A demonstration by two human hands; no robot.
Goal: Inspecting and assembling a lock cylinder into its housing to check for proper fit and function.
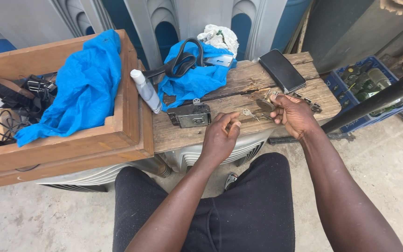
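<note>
two hands over a worn wooden counter. far left, wooden box with blue cloth draped over its rim, tangled cables inside. just right of box, white tube leaning on box edge. behind, second blue cloth with black strap and white rag on top. centre front, metal rim lock flat on counter. left hand loosely curled, holding nothing, fingertips just beside small key lying on wood. right hand pinching round metal lock cylinder just above counter. black phone behind. far right, blue crate of green bottles on floor.
</note>
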